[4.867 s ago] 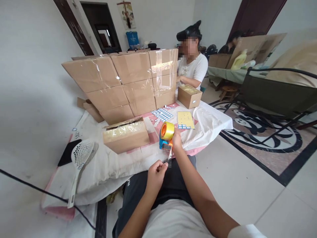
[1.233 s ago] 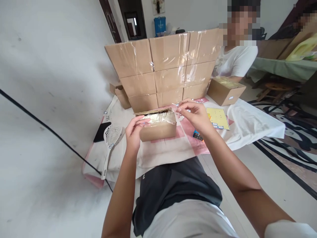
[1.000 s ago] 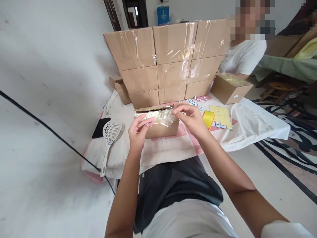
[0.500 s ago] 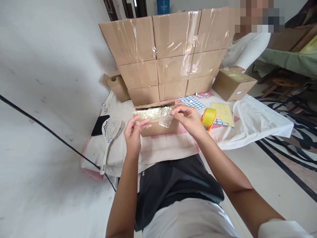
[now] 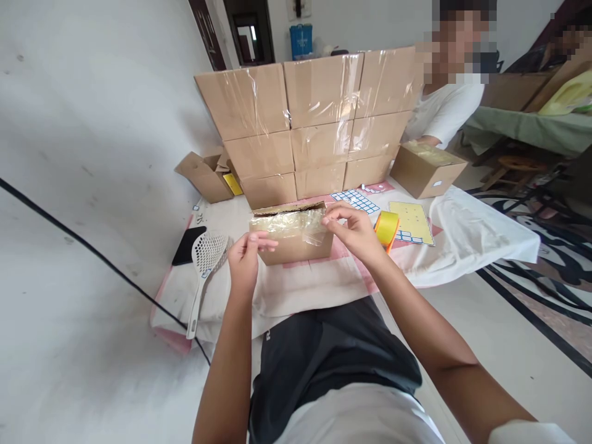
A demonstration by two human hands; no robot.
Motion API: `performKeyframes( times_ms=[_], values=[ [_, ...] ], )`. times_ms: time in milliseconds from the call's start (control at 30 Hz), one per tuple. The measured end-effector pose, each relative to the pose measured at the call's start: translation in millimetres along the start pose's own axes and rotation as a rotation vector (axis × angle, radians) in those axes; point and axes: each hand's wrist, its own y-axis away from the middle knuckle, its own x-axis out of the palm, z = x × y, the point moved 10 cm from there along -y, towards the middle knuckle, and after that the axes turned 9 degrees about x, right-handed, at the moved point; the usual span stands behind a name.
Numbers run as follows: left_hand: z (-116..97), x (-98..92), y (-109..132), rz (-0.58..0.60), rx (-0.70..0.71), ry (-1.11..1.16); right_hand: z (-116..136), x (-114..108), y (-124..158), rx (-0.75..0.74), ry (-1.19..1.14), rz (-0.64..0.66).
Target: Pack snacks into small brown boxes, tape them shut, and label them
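A small cardboard box (image 5: 300, 248) lies before me on the cloth-covered table, with a dark gap along its far top edge. Shiny clear tape (image 5: 291, 223) runs across its upper side. Thumb and fingertips of my right hand (image 5: 352, 229) pinch the tape at the box's right end. At the left end is my left hand (image 5: 250, 251), its thumb near its fingers and the fingers pointing right; whether it grips the tape is too small to tell. An orange dispenser with a yellow tape roll (image 5: 386, 230) is right of my right hand.
Stacked, wrapped cartons (image 5: 319, 123) stand behind the box. An open carton (image 5: 206, 176) and a white skimmer (image 5: 209, 253) beside a black object (image 5: 189, 245) are on the left. Blue-edged labels (image 5: 356, 201), a yellow sheet (image 5: 411, 221), another carton (image 5: 428, 169) and a person (image 5: 453, 111) are on the right.
The view has tilted up, so the table things appear lower. The loose tape end at the box's right now lies closer to the box, and my left hand's fingers are closer together.
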Motion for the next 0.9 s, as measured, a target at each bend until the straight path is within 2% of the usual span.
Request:
performKeyframes(
  times_ms=[100,300,467,600,667,733,767,833,900],
  values=[
    [2,-7.0,4,-0.041,-0.003,-0.016,0,1,1,0.009,-0.030,0.003],
    [-11,-14.7,4,-0.072,0.107,0.004,0,2,2,0.016,-0.051,0.007],
    [-9,-20.9,6,-0.074,0.093,-0.002,0,3,3,0.015,-0.048,0.007],
    [-10,-29.6,9,-0.087,0.090,-0.068,1,2,2,0.000,-0.042,0.004],
    [-13,-33.8,4,-0.087,0.113,-0.179,3,1,1,-0.013,-0.042,0.000],
    [-25,-27.9,-7,-0.025,0.227,-0.379,6,1,0,-0.030,-0.045,-0.003],
    [-31,-19.3,-14,0.036,0.301,-0.499,8,2,-1,-0.040,-0.044,0.000],
    [-36,6.6,-26,0.211,0.415,-0.709,13,5,-2,-0.053,-0.032,0.014],
    [-28,35.8,-31,0.437,0.441,-0.834,19,8,-3,-0.056,-0.007,0.034]
  ],
)
